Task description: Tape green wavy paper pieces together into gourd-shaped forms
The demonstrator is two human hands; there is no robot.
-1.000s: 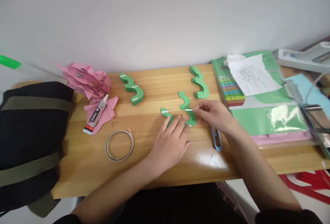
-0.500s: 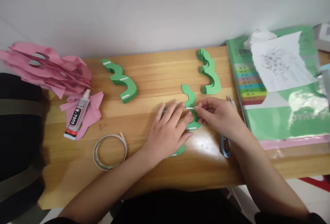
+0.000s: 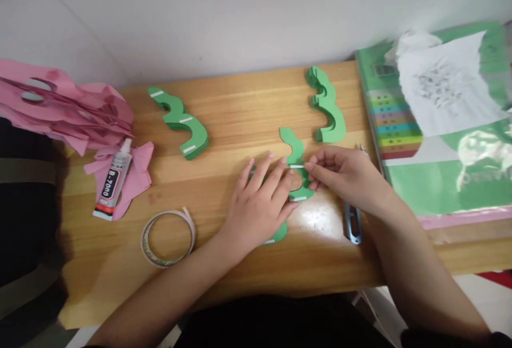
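My left hand (image 3: 256, 209) lies flat with spread fingers, pressing a wavy green paper cutout (image 3: 295, 148) onto the table. Another green piece (image 3: 281, 232) shows partly from under that palm. My right hand (image 3: 344, 177) pinches at the right end of a thin white tape strip (image 3: 297, 166) across the cutout's middle. Lower on the same cutout is a second white strip (image 3: 298, 199). Above left lies a stack of green cutouts (image 3: 194, 133) with white strips on top; a similar stack (image 3: 331, 110) without visible strips lies above right.
A tape roll (image 3: 144, 241) lies left of my left forearm. A B-7000 glue tube (image 3: 114, 180) rests on pink paper (image 3: 142, 164), below layered pink paper (image 3: 72, 108). A blue-handled cutter (image 3: 353, 225) is by my right wrist. Scraps lie on white paper (image 3: 460, 70) over a green pack (image 3: 432, 188).
The view has shifted slightly. Both hands keep nearly the same places on the cutout, my right fingers still at the strip's end.
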